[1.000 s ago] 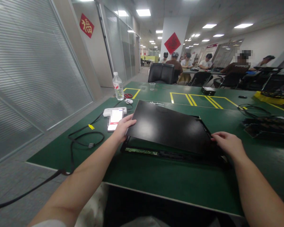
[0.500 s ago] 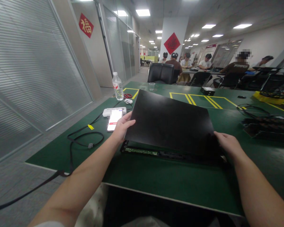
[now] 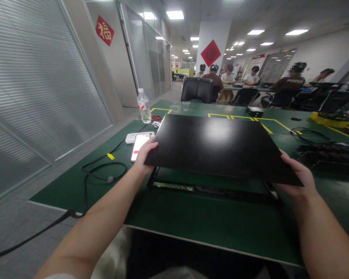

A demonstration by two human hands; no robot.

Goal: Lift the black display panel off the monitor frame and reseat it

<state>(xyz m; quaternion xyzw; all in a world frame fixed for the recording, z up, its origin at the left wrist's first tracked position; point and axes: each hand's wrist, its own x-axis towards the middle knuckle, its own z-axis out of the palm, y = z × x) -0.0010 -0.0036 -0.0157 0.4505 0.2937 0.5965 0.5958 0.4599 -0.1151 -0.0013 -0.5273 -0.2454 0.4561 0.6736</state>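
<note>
A large flat black panel (image 3: 218, 145) hangs level above the green table (image 3: 209, 221), clear of a thin black frame (image 3: 174, 186) with a green circuit strip that lies on the table beneath it. My left hand (image 3: 144, 155) grips the panel's left edge, thumb on top. At the panel's right near corner my right hand (image 3: 298, 174) holds it from below, fingers curled round the edge.
Left of the panel lie a lit phone (image 3: 139, 145), a white box (image 3: 132, 137) and a looped black cable (image 3: 104, 170). A water bottle (image 3: 144, 106) and plastic cup (image 3: 186, 105) stand further back. More dark parts (image 3: 328, 153) lie at right. Several people sit at distant tables.
The panel was tilted up on its near edge over the frame; now both hands have lifted it off and hold it level. My right hand has shifted under the right corner.
</note>
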